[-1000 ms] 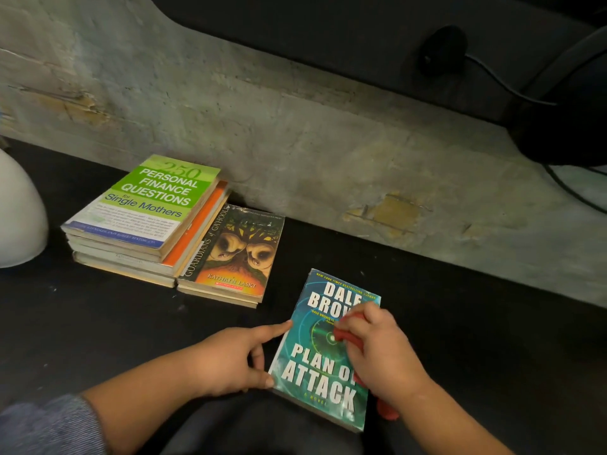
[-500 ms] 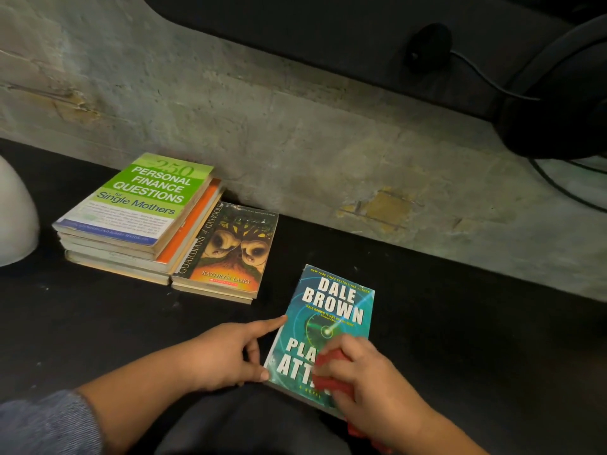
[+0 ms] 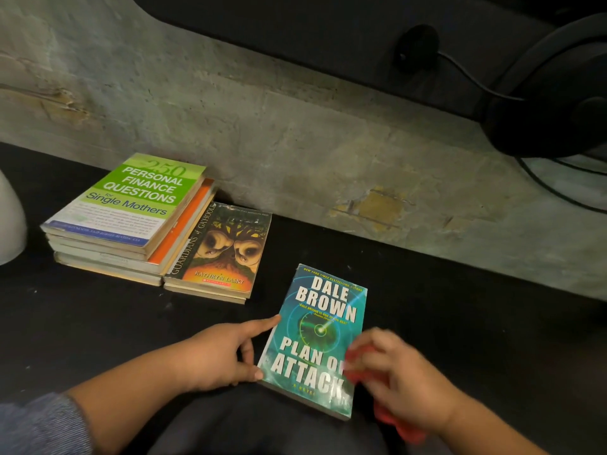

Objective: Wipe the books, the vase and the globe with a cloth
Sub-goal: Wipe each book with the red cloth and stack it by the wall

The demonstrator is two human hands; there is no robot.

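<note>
A teal paperback [image 3: 320, 326] lies flat on the black surface [image 3: 460, 323] in front of me. My left hand [image 3: 218, 354] steadies its left edge, forefinger stretched along the spine side and thumb at the lower corner. My right hand [image 3: 399, 379], blurred with motion, grips a red cloth [image 3: 359, 361] at the book's lower right edge. A stack of books [image 3: 131, 211] topped by a green and white cover sits at the back left, with an owl-cover paperback [image 3: 226, 249] next to it. A white rounded object [image 3: 10, 224], cut off at the left edge, may be the vase.
A rough concrete wall [image 3: 295, 126] runs behind the surface. A large black round object [image 3: 555, 93] with cables hangs at the upper right. My dark-clothed lap [image 3: 262, 421] lies below the teal book.
My right hand with the red cloth has slid from the book's lower middle to its lower right edge, uncovering the title. The left hand has stayed in place.
</note>
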